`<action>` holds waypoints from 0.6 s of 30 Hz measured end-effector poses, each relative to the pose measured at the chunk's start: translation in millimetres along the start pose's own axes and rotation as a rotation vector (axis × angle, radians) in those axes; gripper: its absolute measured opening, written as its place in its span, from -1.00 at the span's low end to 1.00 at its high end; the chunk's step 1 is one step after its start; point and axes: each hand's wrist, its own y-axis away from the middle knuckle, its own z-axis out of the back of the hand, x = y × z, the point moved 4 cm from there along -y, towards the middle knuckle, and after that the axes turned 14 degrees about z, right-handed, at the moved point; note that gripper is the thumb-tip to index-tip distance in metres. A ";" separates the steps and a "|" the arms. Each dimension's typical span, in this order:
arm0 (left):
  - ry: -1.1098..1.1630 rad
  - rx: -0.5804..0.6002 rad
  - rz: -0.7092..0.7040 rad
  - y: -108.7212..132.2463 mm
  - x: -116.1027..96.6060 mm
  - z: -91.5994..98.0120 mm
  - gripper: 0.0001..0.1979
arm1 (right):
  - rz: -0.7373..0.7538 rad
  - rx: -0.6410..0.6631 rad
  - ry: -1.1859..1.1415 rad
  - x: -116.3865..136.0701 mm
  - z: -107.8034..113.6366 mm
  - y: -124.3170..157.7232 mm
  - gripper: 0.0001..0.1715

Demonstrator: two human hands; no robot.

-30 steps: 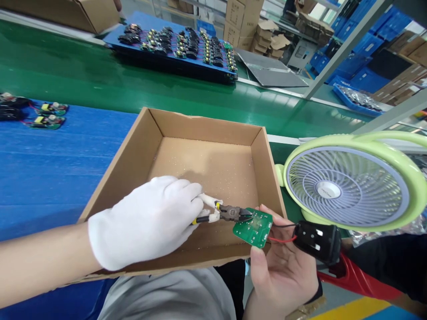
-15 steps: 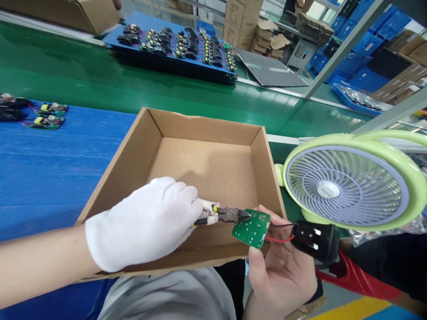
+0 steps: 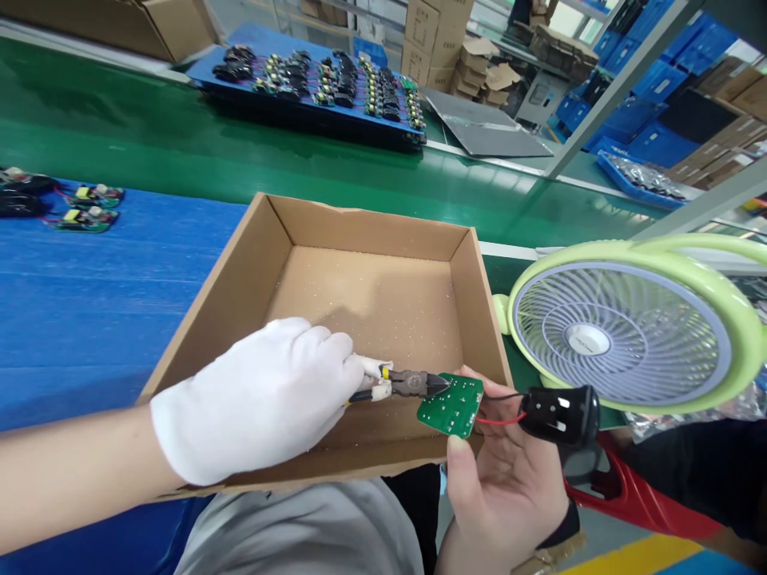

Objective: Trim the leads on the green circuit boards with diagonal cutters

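Note:
My left hand (image 3: 264, 391), in a white glove, is closed round a pair of wire cutters (image 3: 413, 383) with taped handles. Their dark, pointed jaws reach the underside of a green circuit board (image 3: 454, 407), at its left upper part. Bare fingers and thumb of my right hand (image 3: 509, 487) grip the board by its edges, solder side up. A black and a red wire run from the board to a black plastic part (image 3: 562, 415), which hangs over my right fingers. Under both hands stands an open cardboard box (image 3: 365, 231) with tiny clippings scattered on its bottom.
To the right is a light green fan (image 3: 629, 327), close to the box. Wired boards (image 3: 89, 208) lie on the blue mat (image 3: 120, 295) at left. Across the green bench (image 3: 144, 136), a blue tray (image 3: 269, 112) carries several rows of boards. A red stool (image 3: 647, 495) stands lower right.
The black plastic part has swung slightly left and up, and the board has tilted a little. The cutters stay at the board. A fingertip by the far-left carton has gone from view.

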 end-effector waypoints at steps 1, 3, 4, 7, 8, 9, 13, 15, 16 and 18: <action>-0.007 -0.003 -0.007 0.6 -0.3 0.0 -0.64 | -0.016 -0.002 0.016 -0.1 0.6 0.9 -0.30; -0.022 -0.006 -0.013 1.6 -0.6 -0.2 -0.63 | -0.053 -0.001 0.053 -0.9 2.2 3.3 -0.35; -0.028 -0.004 -0.012 1.9 -0.7 -0.6 -0.63 | -0.073 0.001 0.069 -1.3 2.9 4.3 -0.37; -0.027 0.000 0.000 2.4 0.1 -1.7 -0.63 | -0.103 -0.016 0.078 -1.0 3.5 4.7 -0.39; -0.022 0.001 0.006 2.5 0.5 -2.2 -0.64 | -0.113 -0.025 0.082 -0.4 3.0 3.6 -0.41; -0.019 0.003 0.011 2.6 0.9 -2.7 -0.64 | -0.120 -0.038 0.092 0.4 2.1 1.8 -0.44; -0.037 0.000 0.017 2.8 0.6 -3.5 -0.63 | -0.123 -0.066 0.112 4.4 -3.5 -8.1 -0.53; -0.048 -0.005 0.014 2.9 -0.2 -2.9 -0.62 | -0.112 -0.069 0.109 5.2 -5.2 -11.6 -0.56; -0.055 -0.007 0.014 2.9 -0.5 -2.6 -0.63 | -0.109 -0.071 0.111 5.0 -5.3 -12.4 -0.58; -0.074 -0.014 0.018 2.7 -0.7 -1.9 -0.63 | -0.108 -0.070 0.109 3.8 -4.8 -12.0 -0.58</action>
